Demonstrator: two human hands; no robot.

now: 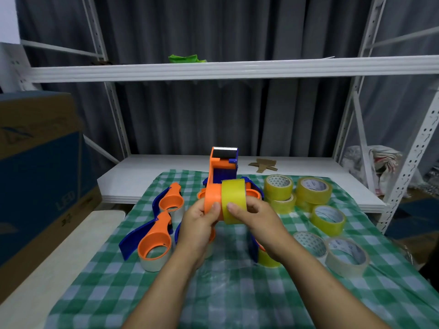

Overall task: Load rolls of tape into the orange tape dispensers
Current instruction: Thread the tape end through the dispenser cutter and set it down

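Head view: left hand (pixel 199 224) grips orange tape dispenser (pixel 212 198) by round hub, thumb curled over rim, held above green checked cloth (pixel 237 293). Right hand (pixel 256 217) pinches yellow tape roll (pixel 234 200), thumb on outer band, roll edge-on against hub's right side, touching it. Serrated cutter (pixel 225 149) points up. Two loaded dispensers (pixel 155 243) lie on cloth at left. Loose tape rolls (pixel 313 189), yellow and clear, sit at right, some stacked. Cardboard box (pixel 40 162) far left; white shelf (pixel 213 70) behind.
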